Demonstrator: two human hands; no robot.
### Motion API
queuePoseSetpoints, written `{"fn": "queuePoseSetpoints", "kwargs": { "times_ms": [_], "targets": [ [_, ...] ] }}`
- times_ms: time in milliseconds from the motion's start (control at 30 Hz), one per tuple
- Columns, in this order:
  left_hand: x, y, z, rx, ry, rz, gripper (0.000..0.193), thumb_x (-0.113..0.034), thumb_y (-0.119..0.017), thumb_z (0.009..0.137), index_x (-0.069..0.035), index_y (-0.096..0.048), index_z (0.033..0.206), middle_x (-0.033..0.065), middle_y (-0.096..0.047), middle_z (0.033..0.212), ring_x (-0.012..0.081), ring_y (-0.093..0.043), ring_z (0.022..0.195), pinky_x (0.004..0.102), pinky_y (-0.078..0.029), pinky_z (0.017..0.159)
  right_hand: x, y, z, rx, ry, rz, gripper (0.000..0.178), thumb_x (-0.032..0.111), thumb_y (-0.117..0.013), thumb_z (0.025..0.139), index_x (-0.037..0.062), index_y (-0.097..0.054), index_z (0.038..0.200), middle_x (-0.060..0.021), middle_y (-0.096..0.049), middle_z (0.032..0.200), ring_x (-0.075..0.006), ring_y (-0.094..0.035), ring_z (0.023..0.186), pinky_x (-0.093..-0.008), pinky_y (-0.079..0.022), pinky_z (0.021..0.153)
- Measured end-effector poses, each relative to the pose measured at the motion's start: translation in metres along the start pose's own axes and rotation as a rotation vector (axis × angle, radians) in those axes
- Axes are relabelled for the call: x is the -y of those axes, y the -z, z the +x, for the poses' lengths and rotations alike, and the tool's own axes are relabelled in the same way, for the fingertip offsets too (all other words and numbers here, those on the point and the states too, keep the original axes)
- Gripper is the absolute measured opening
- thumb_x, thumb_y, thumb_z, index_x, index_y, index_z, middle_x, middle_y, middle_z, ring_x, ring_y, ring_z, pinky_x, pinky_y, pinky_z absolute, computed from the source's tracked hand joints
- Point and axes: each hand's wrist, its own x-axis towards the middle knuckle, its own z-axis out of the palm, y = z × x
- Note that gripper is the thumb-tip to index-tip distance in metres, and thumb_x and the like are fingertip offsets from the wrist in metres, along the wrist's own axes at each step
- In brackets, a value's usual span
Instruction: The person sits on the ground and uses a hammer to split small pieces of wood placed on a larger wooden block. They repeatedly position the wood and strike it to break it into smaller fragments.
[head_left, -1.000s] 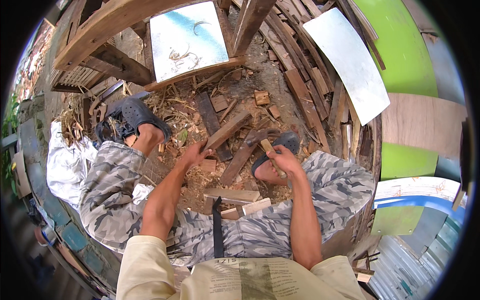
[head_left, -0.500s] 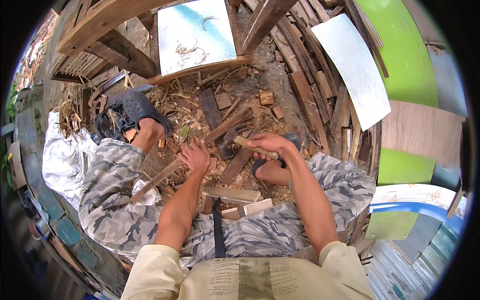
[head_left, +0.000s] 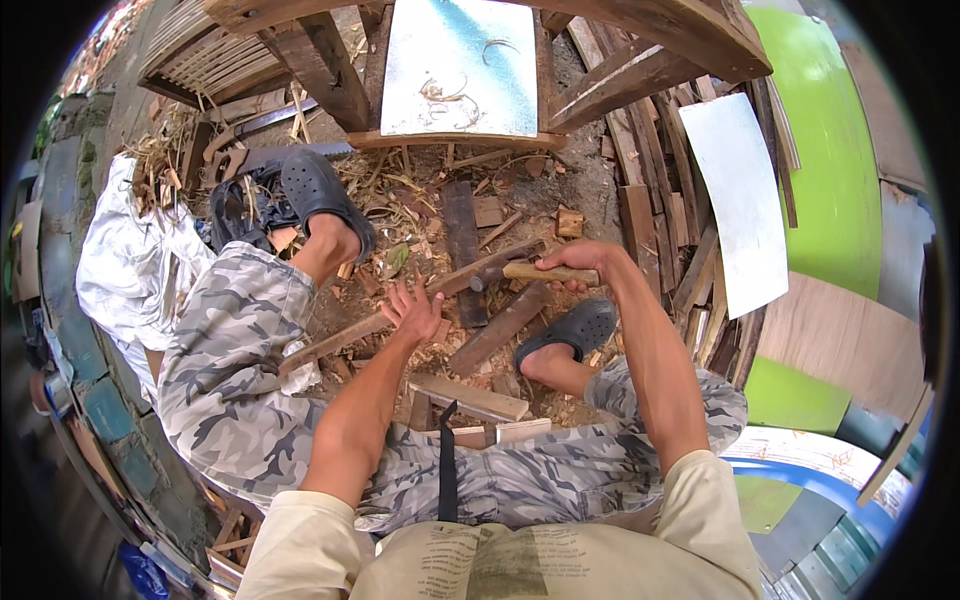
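Observation:
A hammer (head_left: 540,272) with a pale wooden handle is gripped in my right hand (head_left: 570,272). Its dark metal head points left, over or against a long narrow wooden strip (head_left: 350,334); I cannot tell whether they touch. The strip slants across the ground between my legs, from beside my left knee up to the right. My left hand (head_left: 412,312) is at the strip's middle, palm down, fingers spread. Close to the hammer are a short dark board (head_left: 500,328) and another dark board (head_left: 463,240). Nearer to me lies a pale wooden block (head_left: 468,397).
A wooden frame with a white panel (head_left: 460,80) stands ahead. Two handsaws (head_left: 270,158) lie at far left, near a white sack (head_left: 140,250). Stacked planks (head_left: 640,220) and a white sheet (head_left: 735,200) are to the right. Shavings and wood scraps cover the ground.
The view has shifted, so the scene sits further right and lower. The hammer handle has turned from slanting to nearly level. My left fingers are spread wider.

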Motion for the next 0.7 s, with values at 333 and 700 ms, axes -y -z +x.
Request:
{"fn": "queuePoseSetpoints", "kwargs": {
  "times_ms": [333,700],
  "targets": [
    [-0.008,0.006,0.000,0.075,0.015,-0.012,0.070,-0.055,-0.028,0.099,-0.013,-0.014,0.153,0.0233,0.008,0.159,0.0429,0.017,0.144,0.0619,0.013,0.110,0.001,0.015,-0.012,-0.068,-0.047,-0.107,0.033,0.039,-0.059,0.095,0.0061,-0.062,0.097,-0.0013,-0.058,0.067,-0.0067,-0.048,0.046,-0.0232,-0.037,0.038],
    [0.000,0.001,0.007,0.105,0.037,-0.040,0.073,-0.057,-0.031,0.097,-0.011,-0.016,0.152,0.0240,0.011,0.157,0.0453,0.022,0.142,0.0629,0.015,0.108,0.011,0.007,-0.012,-0.136,-0.029,-0.201,0.034,0.040,-0.057,0.096,0.0069,-0.063,0.095,-0.0010,-0.058,0.066,-0.0077,-0.050,0.049,-0.0245,-0.038,0.040]
  ]
}}
